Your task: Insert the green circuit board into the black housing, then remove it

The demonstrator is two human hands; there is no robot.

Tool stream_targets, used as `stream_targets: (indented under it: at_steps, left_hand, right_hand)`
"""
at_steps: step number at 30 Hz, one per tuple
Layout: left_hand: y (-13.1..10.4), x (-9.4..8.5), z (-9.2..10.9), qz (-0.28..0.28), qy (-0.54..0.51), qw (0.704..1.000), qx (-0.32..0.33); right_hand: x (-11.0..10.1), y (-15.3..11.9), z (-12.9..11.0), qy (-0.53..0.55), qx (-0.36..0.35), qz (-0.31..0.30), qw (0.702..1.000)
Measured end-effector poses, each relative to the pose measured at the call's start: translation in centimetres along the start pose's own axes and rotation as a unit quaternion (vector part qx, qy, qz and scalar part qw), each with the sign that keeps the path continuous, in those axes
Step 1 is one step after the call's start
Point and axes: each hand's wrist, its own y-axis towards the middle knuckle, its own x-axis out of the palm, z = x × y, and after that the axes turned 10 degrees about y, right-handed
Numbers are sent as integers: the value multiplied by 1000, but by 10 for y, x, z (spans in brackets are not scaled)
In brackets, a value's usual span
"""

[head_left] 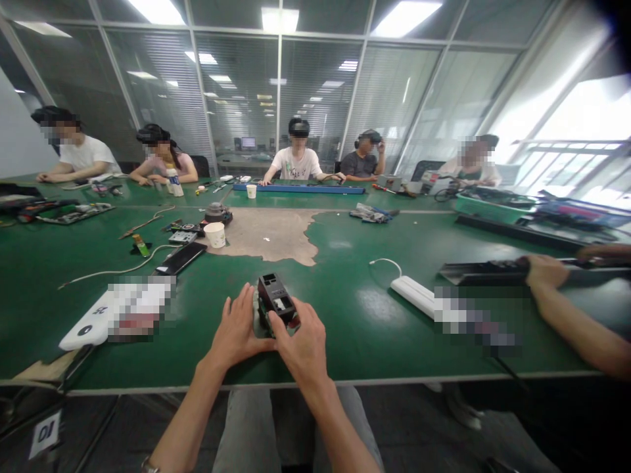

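Observation:
A small black box-shaped device point(276, 293) with rectangular openings on its top sits near the front edge of the green table, between my two hands. My right hand point(302, 335) grips its near end, thumb on the near left and fingers along the right side. Beside its left side, my left hand point(239, 332) rests with fingers stretched out and thumb pointing toward my right hand. A pale greenish part shows along the device's left side; what it is cannot be made out.
White power banks lie left point(83, 325) and right point(414, 295). A phone point(181, 259), paper cup point(215, 235) and cable stand further left. At right, another person's hand point(547, 272) holds a long black part point(486, 271). Several people sit across the table point(345, 246).

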Motion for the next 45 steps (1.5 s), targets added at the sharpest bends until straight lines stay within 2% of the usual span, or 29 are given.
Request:
stream_targets:
  at_steps: [3, 8, 12, 19, 23, 26, 29, 32, 37, 45]
  left_hand:
    - [1, -1, 0, -8, 1, 1000, -6]
    - [2, -5, 3, -7, 6, 1000, -10]
    - [2, -7, 3, -11, 10, 1000, -7]
    - [1, -8, 4, -15, 8, 1000, -4]
    - [2, -10, 4, -23, 5, 1000, -10]
    - [2, -10, 3, -28, 4, 1000, -9]
    - [2, -10, 3, -25, -4, 1000, -10]
    - [1, -10, 2, -21, -11, 1000, -10]
    - [-1, -11, 2, -7, -13, 1000, -6]
    - [-1, -7, -1, 1, -14, 1000, -1]
  right_hand:
    - [-16, 6, 7, 14, -2, 35, 999]
    - [-35, 4, 40, -56, 44, 43, 997]
    - [-38, -2, 58, -111, 65, 30, 991]
    - [-39, -6, 64, -159, 77, 10, 984]
    - [-40, -4, 61, -144, 75, 1, 987]
    - [-41, 1, 54, -103, 63, 29, 992]
    - [-36, 8, 39, -43, 43, 45, 997]
    - [-26, 15, 20, -10, 15, 26, 999]
    - [-7, 16, 1, -53, -2, -6, 999]
    - [8, 9, -7, -83, 15, -38, 996]
